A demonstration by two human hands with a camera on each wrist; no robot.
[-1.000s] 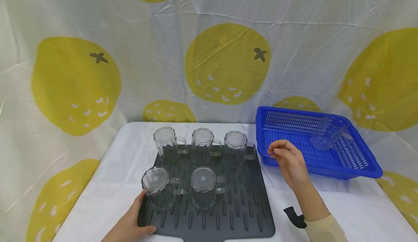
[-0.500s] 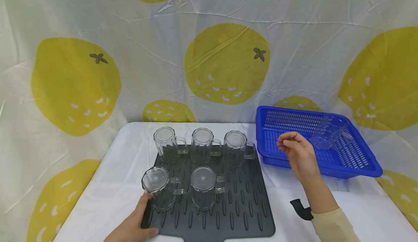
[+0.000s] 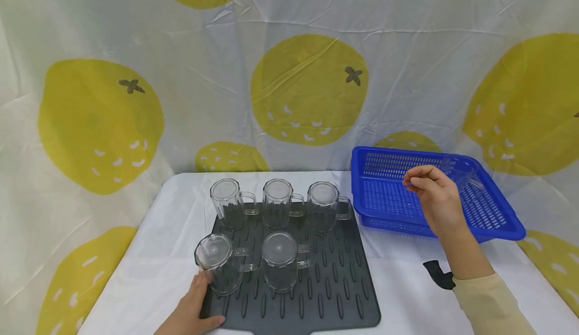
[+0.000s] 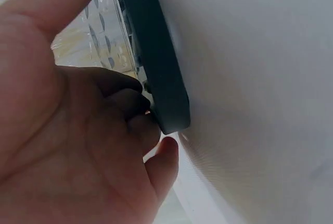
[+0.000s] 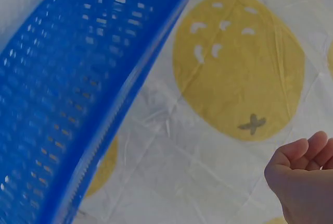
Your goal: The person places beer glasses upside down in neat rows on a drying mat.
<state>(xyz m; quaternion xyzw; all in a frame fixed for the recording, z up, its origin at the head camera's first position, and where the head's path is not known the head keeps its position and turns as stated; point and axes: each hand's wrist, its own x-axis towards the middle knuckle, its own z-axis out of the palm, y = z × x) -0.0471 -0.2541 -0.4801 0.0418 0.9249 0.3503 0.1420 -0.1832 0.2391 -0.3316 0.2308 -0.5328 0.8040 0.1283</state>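
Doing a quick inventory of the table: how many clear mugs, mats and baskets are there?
Clear mugs on the mat: 5
Clear mug in the basket: 1
Dark drying mat: 1
Blue basket: 1
Total: 8

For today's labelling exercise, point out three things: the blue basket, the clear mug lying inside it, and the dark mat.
basket (image 3: 367,155): head view, on its far left rim corner.
mug (image 3: 459,166): head view, on its clear body, beyond the right hand's fingers.
mat (image 3: 334,295): head view, on a bare ribbed patch at the near right.
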